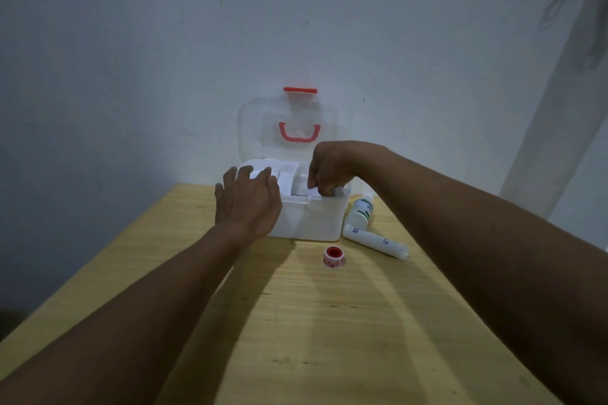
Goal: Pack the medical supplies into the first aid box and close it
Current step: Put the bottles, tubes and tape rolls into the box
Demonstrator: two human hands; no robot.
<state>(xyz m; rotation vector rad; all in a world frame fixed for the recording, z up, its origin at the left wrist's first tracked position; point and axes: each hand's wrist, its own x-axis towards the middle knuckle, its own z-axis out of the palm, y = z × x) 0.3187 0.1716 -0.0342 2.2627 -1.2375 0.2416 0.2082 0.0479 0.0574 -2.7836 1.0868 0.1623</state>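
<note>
A white first aid box [316,219] stands at the table's far edge. Its clear lid [260,128], with a red handle and red latch, is raised against the wall. My left hand [246,200] rests on the box's left front corner, fingers spread over the rim. Inside the box's right side, my right hand [329,171] pinches a small white item with its fingertips pointing down. To the right of the box lie a white bottle with a green label [361,211] and a white wrapped bandage roll [375,242]. A red tape roll [334,256] sits in front of the box.
The wooden table [329,322] reaches toward me, its left edge running diagonally. A pale wall [296,26] stands right behind the box. At the right hangs a light strip or curtain [556,108].
</note>
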